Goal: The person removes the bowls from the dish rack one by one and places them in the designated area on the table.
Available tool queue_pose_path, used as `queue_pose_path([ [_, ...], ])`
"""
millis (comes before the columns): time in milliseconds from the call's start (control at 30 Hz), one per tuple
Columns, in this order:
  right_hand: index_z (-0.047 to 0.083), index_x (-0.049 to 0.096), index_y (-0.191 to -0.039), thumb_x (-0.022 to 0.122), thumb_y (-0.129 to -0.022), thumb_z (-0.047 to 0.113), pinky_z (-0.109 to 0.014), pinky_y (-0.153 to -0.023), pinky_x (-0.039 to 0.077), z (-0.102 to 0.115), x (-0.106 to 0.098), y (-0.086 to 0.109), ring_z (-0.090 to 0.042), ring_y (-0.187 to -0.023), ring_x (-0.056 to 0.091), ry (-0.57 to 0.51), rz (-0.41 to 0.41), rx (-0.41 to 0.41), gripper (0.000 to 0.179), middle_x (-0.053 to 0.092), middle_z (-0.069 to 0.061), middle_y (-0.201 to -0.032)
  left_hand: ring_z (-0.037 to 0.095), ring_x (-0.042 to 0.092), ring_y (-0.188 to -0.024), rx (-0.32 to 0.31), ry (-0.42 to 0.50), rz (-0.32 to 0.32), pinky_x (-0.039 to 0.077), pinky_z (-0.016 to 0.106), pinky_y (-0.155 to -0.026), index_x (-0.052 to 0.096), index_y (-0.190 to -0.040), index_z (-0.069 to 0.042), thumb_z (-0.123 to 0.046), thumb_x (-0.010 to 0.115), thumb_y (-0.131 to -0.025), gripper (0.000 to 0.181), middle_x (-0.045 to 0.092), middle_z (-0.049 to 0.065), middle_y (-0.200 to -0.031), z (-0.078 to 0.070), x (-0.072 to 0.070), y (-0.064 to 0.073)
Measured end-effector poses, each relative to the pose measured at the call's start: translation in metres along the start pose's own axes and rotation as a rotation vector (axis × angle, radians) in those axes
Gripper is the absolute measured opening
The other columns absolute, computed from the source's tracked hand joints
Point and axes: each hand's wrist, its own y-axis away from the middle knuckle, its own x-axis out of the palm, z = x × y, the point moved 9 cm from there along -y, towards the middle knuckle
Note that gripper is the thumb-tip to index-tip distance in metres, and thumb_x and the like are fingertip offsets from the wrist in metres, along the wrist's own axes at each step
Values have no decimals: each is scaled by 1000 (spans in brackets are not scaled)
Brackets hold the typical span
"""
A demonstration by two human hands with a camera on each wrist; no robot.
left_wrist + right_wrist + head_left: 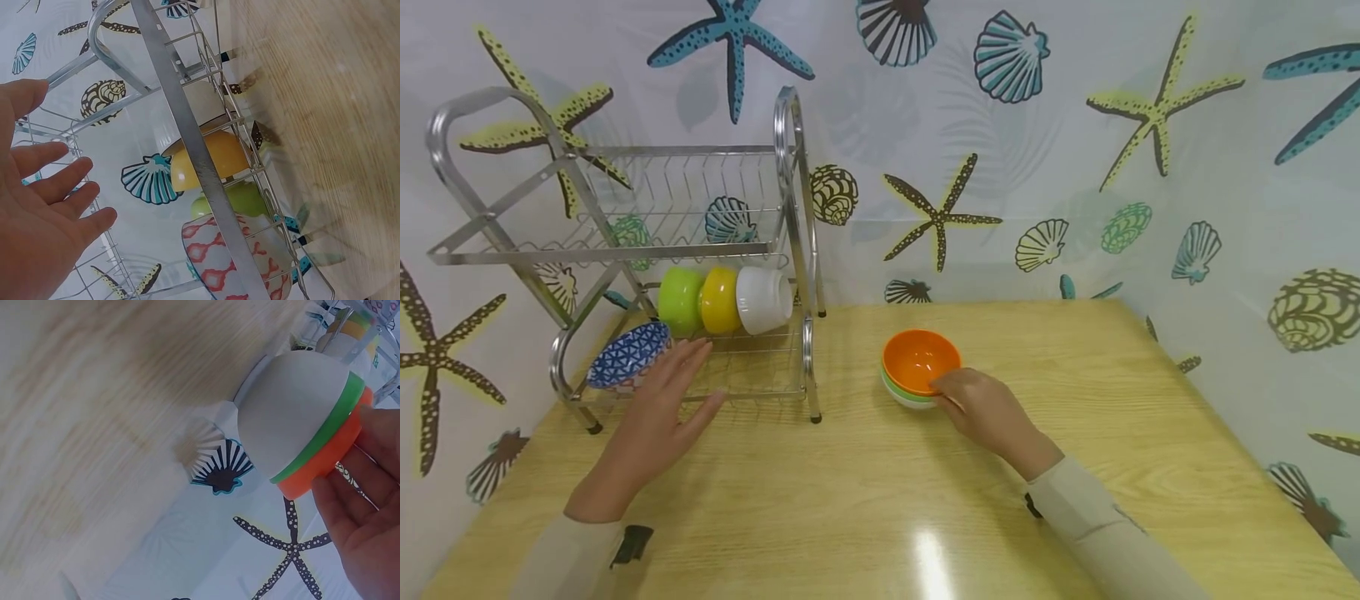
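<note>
My right hand [985,408] pinches the near right rim of a nested stack of bowls. An orange bowl [917,358] sits innermost, with a green bowl [322,428] around it and a white bowl [287,412] outermost. Whether the stack touches the table cannot be told. On the left, my left hand [655,408] hangs with fingers extended, holding nothing, in front of the metal dish rack [625,253]. Beyond it, a patterned bowl [627,354], blue inside and red-patterned outside, leans tilted on the lower shelf, partly hidden by the fingers in the head view.
Farther back on the lower shelf, a lime green bowl [680,302], a yellow bowl [720,300] and a white bowl [764,300] stand on their sides in a row. Wire slots line the upper shelf. A wooden table [1075,358] meets a wall covering printed with starfish and shells.
</note>
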Motion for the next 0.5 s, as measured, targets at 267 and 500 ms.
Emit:
queue_pose_path([
  [267, 3, 61, -125, 75, -84, 13, -48, -99, 47, 0, -6, 9, -35, -122, 53, -22, 14, 26, 45, 63, -13, -124, 46, 26, -137, -50, 24, 31, 13, 53, -118, 39, -143, 1, -24, 63, -94, 60, 37, 25, -145, 4, 3, -1],
  [500, 3, 54, -134, 71, -88, 17, -51, -103, 43, 5, -9, 20, -36, -128, 47, -44, 25, 28, 51, 57, -13, -132, 47, 29, -134, -112, 27, 27, 27, 67, -105, 41, -141, 4, -23, 63, -93, 59, 37, 25, -144, 10, -2, 0],
])
